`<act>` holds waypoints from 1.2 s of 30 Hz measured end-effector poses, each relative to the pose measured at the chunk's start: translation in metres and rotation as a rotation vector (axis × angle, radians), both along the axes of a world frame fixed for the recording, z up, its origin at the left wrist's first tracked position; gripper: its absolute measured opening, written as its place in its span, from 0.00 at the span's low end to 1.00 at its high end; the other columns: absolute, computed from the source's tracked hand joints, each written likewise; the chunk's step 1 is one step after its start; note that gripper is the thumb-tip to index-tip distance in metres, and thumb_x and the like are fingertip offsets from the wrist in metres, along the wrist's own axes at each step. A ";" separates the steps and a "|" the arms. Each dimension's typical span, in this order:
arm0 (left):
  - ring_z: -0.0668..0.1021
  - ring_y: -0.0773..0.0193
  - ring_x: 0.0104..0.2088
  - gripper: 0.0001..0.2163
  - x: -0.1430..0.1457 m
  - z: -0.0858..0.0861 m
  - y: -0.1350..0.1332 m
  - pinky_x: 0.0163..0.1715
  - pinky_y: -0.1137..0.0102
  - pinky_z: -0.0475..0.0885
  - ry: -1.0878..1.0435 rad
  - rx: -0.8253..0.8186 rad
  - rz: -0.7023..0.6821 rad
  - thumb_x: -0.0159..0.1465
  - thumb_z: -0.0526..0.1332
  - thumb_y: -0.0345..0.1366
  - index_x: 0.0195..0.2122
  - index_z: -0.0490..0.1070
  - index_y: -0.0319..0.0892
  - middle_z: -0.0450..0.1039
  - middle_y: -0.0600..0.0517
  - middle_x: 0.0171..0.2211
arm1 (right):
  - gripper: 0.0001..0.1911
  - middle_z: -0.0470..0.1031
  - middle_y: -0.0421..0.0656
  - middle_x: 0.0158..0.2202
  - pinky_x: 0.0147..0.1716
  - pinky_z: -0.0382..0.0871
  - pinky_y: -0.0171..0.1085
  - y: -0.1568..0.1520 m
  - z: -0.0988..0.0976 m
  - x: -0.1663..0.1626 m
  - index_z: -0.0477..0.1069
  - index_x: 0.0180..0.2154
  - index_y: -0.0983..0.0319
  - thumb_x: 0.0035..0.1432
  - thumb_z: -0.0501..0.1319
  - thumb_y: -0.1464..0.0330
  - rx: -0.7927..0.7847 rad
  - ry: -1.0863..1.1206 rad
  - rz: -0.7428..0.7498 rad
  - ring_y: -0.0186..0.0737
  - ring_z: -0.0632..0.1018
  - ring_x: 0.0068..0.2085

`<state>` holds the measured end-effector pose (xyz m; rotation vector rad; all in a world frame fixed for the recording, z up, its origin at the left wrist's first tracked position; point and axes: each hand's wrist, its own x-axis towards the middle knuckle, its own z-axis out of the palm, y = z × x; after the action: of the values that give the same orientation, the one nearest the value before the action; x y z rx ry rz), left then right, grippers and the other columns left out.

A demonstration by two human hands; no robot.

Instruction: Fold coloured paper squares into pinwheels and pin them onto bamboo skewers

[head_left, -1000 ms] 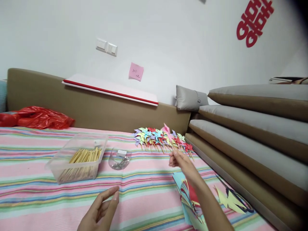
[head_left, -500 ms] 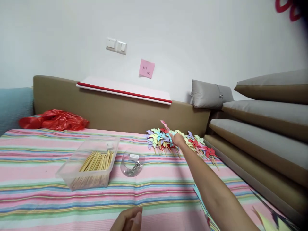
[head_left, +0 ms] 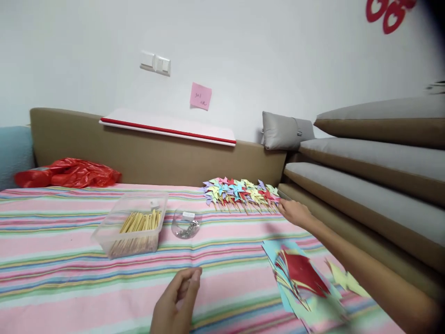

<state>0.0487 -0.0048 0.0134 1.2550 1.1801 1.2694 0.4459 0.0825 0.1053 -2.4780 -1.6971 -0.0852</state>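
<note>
My right hand (head_left: 295, 212) reaches out to the right end of a pile of paper pinwheels (head_left: 236, 192) on wooden sticks. Its fingers are closed around a pinwheel at the pile's edge, most of which the hand covers. Nearer me, my left hand (head_left: 178, 301) hovers over the cloth, fingers curled and thumb tip against the index finger, with nothing showing in it. Between my arms and to the right lies a stack of cut coloured paper sheets (head_left: 302, 273), red on top.
A clear plastic box (head_left: 104, 236) of wooden sticks (head_left: 141, 222) stands left, beside a round clear dish (head_left: 177, 227) with small metal pieces. A red plastic bag (head_left: 83, 172) lies back left. Stacked cushions (head_left: 365, 181) line the right. Yellow paper pieces (head_left: 344, 278) lie under my right forearm.
My right hand has let go of a pink pinwheel on the pile and moved right to its end. The view has turned right, showing more of the paper stack. The left hand stays low.
</note>
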 end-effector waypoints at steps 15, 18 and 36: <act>0.81 0.46 0.44 0.24 -0.051 -0.023 -0.009 0.47 0.60 0.73 0.413 0.122 -0.257 0.60 0.59 0.61 0.41 0.78 0.46 0.82 0.47 0.43 | 0.26 0.75 0.48 0.59 0.58 0.67 0.48 -0.160 -0.102 0.004 0.73 0.58 0.57 0.58 0.63 0.59 0.039 0.304 0.411 0.55 0.76 0.58; 0.80 0.47 0.46 0.22 -0.079 -0.032 -0.013 0.48 0.61 0.73 0.526 0.148 -0.267 0.61 0.59 0.60 0.40 0.78 0.47 0.81 0.48 0.43 | 0.24 0.78 0.46 0.57 0.53 0.70 0.47 -0.160 -0.102 0.008 0.75 0.56 0.54 0.59 0.62 0.58 0.076 0.349 0.439 0.55 0.79 0.54; 0.78 0.54 0.31 0.20 -0.092 -0.029 -0.027 0.34 0.66 0.73 0.539 0.186 -0.180 0.59 0.62 0.58 0.30 0.80 0.45 0.78 0.50 0.28 | 0.20 0.80 0.41 0.38 0.43 0.76 0.44 -0.148 -0.117 0.027 0.77 0.40 0.65 0.67 0.58 0.54 0.164 0.445 0.344 0.42 0.81 0.39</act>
<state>-0.0431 -0.0313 -0.0159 1.8755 1.2992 0.9485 0.4726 -0.0657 -0.0112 -1.8765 -1.7918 0.3231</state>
